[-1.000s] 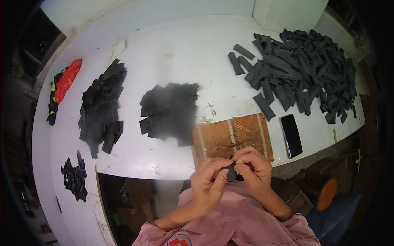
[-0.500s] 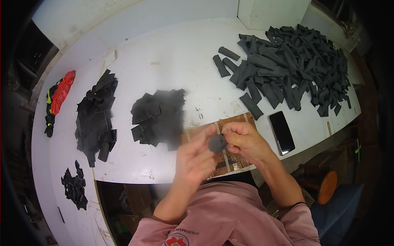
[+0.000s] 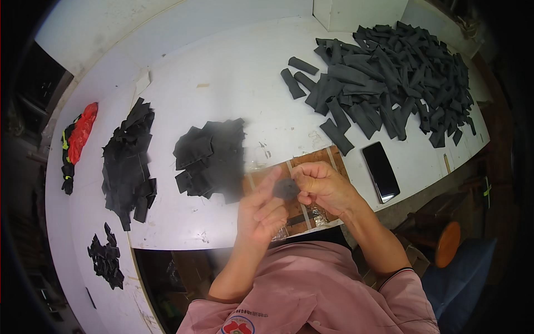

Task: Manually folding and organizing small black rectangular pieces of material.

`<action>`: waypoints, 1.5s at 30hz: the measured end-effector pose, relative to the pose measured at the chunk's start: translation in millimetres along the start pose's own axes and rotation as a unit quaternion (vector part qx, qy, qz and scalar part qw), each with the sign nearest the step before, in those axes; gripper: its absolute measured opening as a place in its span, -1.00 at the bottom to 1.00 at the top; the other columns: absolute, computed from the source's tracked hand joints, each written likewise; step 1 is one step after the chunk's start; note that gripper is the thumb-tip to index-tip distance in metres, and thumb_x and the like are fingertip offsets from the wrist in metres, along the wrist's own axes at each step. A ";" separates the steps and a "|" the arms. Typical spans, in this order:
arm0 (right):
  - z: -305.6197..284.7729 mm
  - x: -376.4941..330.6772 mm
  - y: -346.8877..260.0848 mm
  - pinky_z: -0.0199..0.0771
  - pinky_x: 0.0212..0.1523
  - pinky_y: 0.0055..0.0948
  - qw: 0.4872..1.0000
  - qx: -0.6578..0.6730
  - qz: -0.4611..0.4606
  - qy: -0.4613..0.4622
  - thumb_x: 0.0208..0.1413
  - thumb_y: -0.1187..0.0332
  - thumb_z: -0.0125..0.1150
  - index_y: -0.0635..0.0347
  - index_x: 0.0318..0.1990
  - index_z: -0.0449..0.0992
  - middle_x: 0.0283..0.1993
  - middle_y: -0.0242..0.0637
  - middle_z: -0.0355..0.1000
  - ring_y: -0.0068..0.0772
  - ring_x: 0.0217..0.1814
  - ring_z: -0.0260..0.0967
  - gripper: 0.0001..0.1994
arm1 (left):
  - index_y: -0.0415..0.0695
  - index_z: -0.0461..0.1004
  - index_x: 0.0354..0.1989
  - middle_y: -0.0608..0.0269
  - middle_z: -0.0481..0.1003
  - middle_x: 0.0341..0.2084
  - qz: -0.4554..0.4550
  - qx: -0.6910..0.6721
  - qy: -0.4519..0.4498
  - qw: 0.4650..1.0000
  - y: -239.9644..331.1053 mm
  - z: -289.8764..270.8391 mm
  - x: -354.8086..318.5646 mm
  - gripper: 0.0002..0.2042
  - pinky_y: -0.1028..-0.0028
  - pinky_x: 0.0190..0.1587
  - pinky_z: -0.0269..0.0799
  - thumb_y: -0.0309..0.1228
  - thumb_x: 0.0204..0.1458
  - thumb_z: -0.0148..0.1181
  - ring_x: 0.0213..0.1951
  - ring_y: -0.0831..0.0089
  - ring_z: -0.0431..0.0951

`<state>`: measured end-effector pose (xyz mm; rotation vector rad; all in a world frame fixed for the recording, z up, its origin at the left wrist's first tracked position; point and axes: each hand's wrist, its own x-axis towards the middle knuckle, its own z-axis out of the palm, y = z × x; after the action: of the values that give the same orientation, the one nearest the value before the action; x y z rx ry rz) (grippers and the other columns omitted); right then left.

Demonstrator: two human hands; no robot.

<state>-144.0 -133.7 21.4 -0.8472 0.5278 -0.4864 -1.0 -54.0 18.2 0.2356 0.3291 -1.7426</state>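
Charcoal piece (image 3: 285, 189), pale-striped brown board (image 3: 312, 157), white table (image 3: 261, 72), pink shirt (image 3: 303, 281)

phone (image 3: 381, 171): lying screen-up near right edge of white bench (image 3: 194, 100)
red plastic bundle (image 3: 83, 131): resting far left, touching black-and-yellow item (image 3: 68, 161)
white block (image 3: 359, 12): standing at back
orange stool (image 3: 448, 245): showing lower right, blue cloth (image 3: 467, 278) showing just beside

White table (image 3: 194, 100) fills middle, edges bowed by lens. Pale wall (image 3: 111, 39) behind, scuffed. White block (image 3: 361, 14) at table's far side, right of centre. Dark opening (image 3: 47, 78) upper left; window or doorway, cannot tell. Stool (image 3: 448, 245) lower right, round orange seat. Greyish floor (image 3: 423, 207) between it and table. Light pale over tabletop; room's margins dim, details lost.
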 end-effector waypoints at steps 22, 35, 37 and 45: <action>-18.9 7.8 16.1 0.06 -0.56 -0.76 0.998 -0.049 0.038 -0.020 0.03 0.34 0.03 0.15 -0.57 0.35 -0.63 -0.58 0.21 -0.77 -0.60 0.09 -0.82 | -0.25 0.21 -0.02 0.21 0.38 -0.37 0.119 0.384 0.025 0.915 -11.5 -6.7 -8.2 -0.65 0.71 -0.70 0.14 -0.49 -0.02 -0.01 -0.69 0.73 0.24; 24.2 -17.5 -26.2 0.26 -0.50 -0.46 0.609 -0.711 -0.348 0.060 -0.17 0.18 0.16 0.24 -0.54 0.35 -0.56 -0.28 0.23 -0.33 -0.45 0.24 -0.72 | -0.29 0.37 -0.39 0.04 0.42 -0.34 0.398 0.464 -0.060 0.789 -19.6 16.4 -12.7 -0.92 0.37 -0.16 0.30 -0.55 -0.06 0.06 -0.27 0.37 0.40; 9.3 -13.3 -6.8 0.26 -0.51 -0.38 0.625 -0.724 -0.288 0.046 -0.21 0.20 0.18 0.25 -0.57 0.34 -0.58 -0.28 0.22 -0.27 -0.45 0.25 -0.73 | -0.27 0.36 -0.37 0.03 0.42 -0.32 0.343 0.465 -0.057 0.814 -16.5 1.2 -7.9 -0.89 0.35 -0.15 0.33 -0.52 -0.07 0.08 -0.26 0.36 0.41; -1.2 -10.6 9.8 0.29 -0.53 -0.33 0.731 -0.581 -0.353 0.065 -0.26 0.38 0.18 0.23 -0.56 0.37 -0.59 -0.25 0.26 -0.22 -0.53 0.28 -0.86 | -0.30 0.43 -0.44 0.14 0.44 -0.47 0.222 0.693 -0.093 0.679 -11.6 53.0 0.3 -0.82 0.53 -0.28 0.30 -0.52 -0.24 0.23 -0.33 0.47 0.39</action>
<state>-151.0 -122.6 15.4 -2.2967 0.6156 -0.9321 -11.1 -70.6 68.8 1.1073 -1.2145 -1.1575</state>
